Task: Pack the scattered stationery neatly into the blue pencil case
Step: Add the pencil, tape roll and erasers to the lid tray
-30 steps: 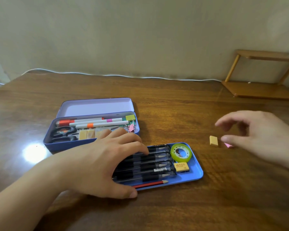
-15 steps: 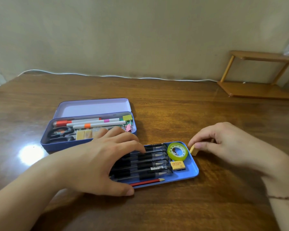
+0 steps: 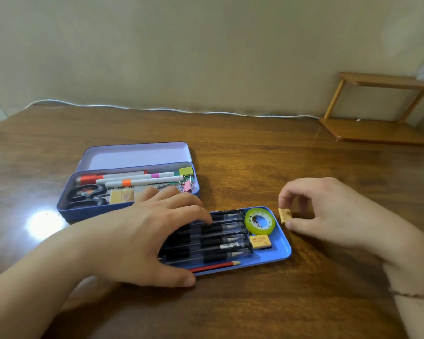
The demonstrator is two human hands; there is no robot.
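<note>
Wooden tabletop (image 3: 242,167), dark and glossy, carries a blue pencil case (image 3: 132,204) standing open with its pale lid tipped back toward the wall, and just in front of it a separate blue tray (image 3: 283,248) lying flat. A person's left hand (image 3: 142,236) rests palm down across the left part of the tray, fingers spread wide over a row of black pens (image 3: 220,238), the thumb lying along the near edge beside a red pencil (image 3: 216,266). At the tray's right end sit a green roll of tape (image 3: 260,221) and, just below it, a yellow eraser (image 3: 261,242). The right hand (image 3: 333,214) hovers just past the tray's right rim, thumb and forefinger pinched narrowly on a second small yellow eraser (image 3: 285,215), held upright and clear of the tray. Inside the case lie white markers (image 3: 142,179) with orange and pink bands, black-handled scissors (image 3: 88,196) at the left, several pale erasers (image 3: 121,196) in the middle and a pink binder clip (image 3: 187,185) at the right. A white cable (image 3: 157,109) runs along the wall, and a small wooden shelf (image 3: 377,128) stands at the far right.
</note>
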